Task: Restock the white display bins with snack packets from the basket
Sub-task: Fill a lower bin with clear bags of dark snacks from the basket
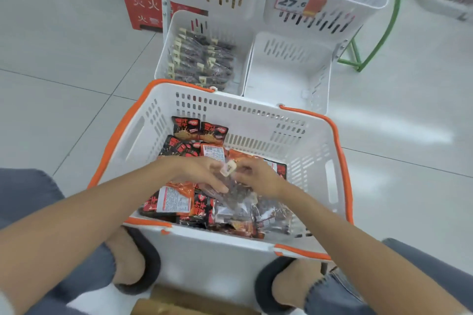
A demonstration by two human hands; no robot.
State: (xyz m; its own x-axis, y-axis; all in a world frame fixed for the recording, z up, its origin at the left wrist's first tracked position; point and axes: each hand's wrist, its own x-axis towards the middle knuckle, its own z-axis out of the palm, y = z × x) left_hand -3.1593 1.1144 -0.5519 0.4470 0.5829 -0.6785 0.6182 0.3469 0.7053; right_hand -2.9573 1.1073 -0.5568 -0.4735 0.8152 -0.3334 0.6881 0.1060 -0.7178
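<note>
A white basket [256,115] with orange handles stands on the floor before me, holding several red-and-black snack packets [185,126] and clear packets of dark snacks [271,212]. Both hands are inside it. My left hand [202,174] and my right hand [258,179] together hold a clear packet with a cream label [235,192], lifted a little above the pile. Beyond the basket, the lower left white bin [166,54] holds several similar clear packets, and the lower right white bin [289,77] has nothing in it.
Two upper white bins [330,18] carry price tags reading 22.8 and 27.6 and hold orange and purple packets. A red fire-extinguisher box [143,5] stands at the back left, and a green rack leg [358,59] at the right. My knees and slippers flank the basket.
</note>
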